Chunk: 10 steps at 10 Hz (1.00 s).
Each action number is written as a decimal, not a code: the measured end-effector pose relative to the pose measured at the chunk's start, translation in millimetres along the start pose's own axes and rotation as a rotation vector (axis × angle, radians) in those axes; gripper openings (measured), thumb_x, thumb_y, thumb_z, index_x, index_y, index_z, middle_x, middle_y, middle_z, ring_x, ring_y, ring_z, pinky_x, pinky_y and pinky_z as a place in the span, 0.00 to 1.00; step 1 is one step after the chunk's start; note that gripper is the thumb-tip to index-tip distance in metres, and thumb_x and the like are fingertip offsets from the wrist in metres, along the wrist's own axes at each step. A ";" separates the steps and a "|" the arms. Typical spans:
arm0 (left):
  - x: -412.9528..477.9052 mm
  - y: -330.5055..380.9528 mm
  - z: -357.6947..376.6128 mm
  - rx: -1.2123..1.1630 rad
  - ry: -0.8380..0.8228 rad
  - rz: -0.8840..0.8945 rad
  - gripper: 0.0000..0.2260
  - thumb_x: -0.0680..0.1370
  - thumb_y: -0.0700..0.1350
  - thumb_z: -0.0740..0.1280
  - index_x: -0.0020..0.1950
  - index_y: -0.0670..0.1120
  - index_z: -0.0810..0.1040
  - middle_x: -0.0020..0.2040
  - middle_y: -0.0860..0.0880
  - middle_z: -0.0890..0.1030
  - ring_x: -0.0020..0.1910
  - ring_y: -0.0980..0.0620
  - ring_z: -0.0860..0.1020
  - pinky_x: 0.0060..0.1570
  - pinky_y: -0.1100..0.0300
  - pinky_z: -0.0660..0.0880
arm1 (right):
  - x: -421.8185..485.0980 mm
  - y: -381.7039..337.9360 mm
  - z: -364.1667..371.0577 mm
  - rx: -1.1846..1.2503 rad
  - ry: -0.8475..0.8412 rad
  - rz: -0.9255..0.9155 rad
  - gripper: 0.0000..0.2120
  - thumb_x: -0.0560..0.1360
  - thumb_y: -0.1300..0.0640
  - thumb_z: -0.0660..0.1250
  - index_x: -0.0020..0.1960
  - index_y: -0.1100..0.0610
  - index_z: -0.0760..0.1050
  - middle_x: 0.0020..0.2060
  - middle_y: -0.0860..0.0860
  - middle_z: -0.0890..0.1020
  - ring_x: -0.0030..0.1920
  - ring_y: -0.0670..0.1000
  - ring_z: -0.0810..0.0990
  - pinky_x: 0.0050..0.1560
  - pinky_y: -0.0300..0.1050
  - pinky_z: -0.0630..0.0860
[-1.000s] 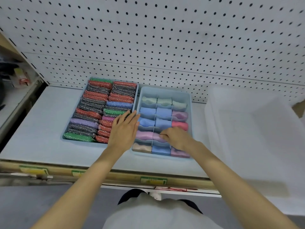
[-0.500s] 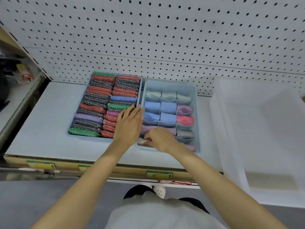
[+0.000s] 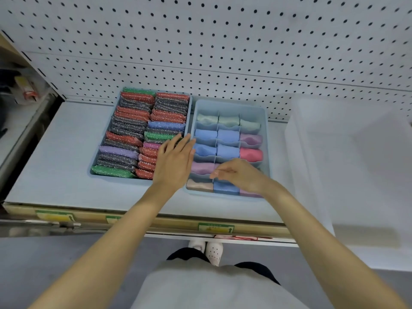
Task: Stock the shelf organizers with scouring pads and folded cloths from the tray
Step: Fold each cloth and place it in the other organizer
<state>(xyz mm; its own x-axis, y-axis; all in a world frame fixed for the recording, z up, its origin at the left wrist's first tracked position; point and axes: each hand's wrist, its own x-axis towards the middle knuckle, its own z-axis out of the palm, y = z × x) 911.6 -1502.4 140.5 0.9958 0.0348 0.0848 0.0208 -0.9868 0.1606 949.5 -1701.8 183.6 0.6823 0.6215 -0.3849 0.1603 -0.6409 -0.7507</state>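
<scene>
Two pale blue organizers stand side by side on the shelf. The left organizer [image 3: 93, 171] is packed with two columns of glittery scouring pads [image 3: 133, 121] in red, grey, green, blue and purple. The right organizer [image 3: 267, 130] is split into small compartments that hold folded cloths [image 3: 227, 136]. My left hand [image 3: 174, 161] lies flat with straight fingers on the near end of the right pad column, at the edge between the organizers. My right hand [image 3: 239, 175] hovers over the fourth row of cloth compartments, fingers loosely bent, fingertips at a divider, holding nothing that I can see.
A large clear plastic tray [image 3: 296, 152] stands on the shelf to the right and looks empty. White pegboard [image 3: 223, 52] backs the shelf. The shelf's front edge [image 3: 156, 221] carries label strips. A neighbouring bay with small items lies at the far left.
My right hand has lifted off the front-left cloth compartment and moved back and right over the fourth row. My left hand has stayed on the pads.
</scene>
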 end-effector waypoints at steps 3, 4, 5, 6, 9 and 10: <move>-0.5 2.0 -1.2 0.001 -0.003 -0.001 0.24 0.82 0.51 0.43 0.71 0.48 0.69 0.71 0.50 0.71 0.72 0.47 0.65 0.67 0.49 0.63 | 9.2 -21.3 27.2 -0.288 -0.136 -0.034 0.15 0.79 0.62 0.58 0.58 0.51 0.81 0.58 0.44 0.81 0.60 0.47 0.76 0.61 0.43 0.70; -0.1 0.4 -0.5 -0.001 -0.001 -0.004 0.24 0.82 0.51 0.44 0.71 0.48 0.70 0.71 0.50 0.71 0.72 0.48 0.65 0.67 0.50 0.63 | 9.9 -22.2 20.7 -0.293 -0.108 -0.020 0.17 0.78 0.64 0.57 0.58 0.52 0.81 0.57 0.44 0.81 0.53 0.45 0.76 0.55 0.38 0.69; 0.4 -0.2 0.4 0.004 -0.003 0.000 0.24 0.82 0.51 0.44 0.71 0.48 0.70 0.71 0.50 0.72 0.72 0.47 0.66 0.67 0.49 0.64 | 4.3 -3.3 8.2 -0.227 0.060 0.027 0.16 0.78 0.64 0.59 0.56 0.53 0.82 0.55 0.46 0.82 0.52 0.46 0.78 0.55 0.41 0.72; 0.0 -0.1 0.2 0.005 0.009 0.004 0.23 0.82 0.51 0.45 0.71 0.48 0.71 0.70 0.50 0.72 0.71 0.47 0.66 0.66 0.49 0.64 | -1.9 16.6 -0.8 -0.357 0.009 0.105 0.10 0.77 0.57 0.63 0.52 0.51 0.83 0.52 0.45 0.84 0.54 0.49 0.80 0.56 0.49 0.76; -0.4 -1.9 4.3 -0.011 0.018 0.014 0.23 0.82 0.51 0.45 0.71 0.48 0.70 0.71 0.50 0.71 0.72 0.47 0.65 0.66 0.49 0.64 | -1.2 20.9 5.0 -0.438 -0.205 0.168 0.11 0.78 0.51 0.63 0.53 0.54 0.81 0.49 0.51 0.84 0.50 0.53 0.79 0.51 0.48 0.75; -1.0 -2.0 4.5 -0.013 0.031 0.013 0.22 0.82 0.51 0.46 0.70 0.48 0.71 0.70 0.50 0.72 0.71 0.47 0.66 0.66 0.49 0.65 | -2.4 21.2 3.1 -0.354 -0.184 0.162 0.11 0.78 0.52 0.64 0.56 0.53 0.81 0.52 0.46 0.83 0.49 0.47 0.78 0.50 0.42 0.73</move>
<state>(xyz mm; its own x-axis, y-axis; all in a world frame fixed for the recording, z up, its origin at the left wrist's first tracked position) 911.0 -1501.1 135.7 0.9927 0.0276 0.1177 0.0069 -0.9850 0.1724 949.0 -1715.5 167.0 0.5853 0.5494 -0.5963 0.3179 -0.8320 -0.4546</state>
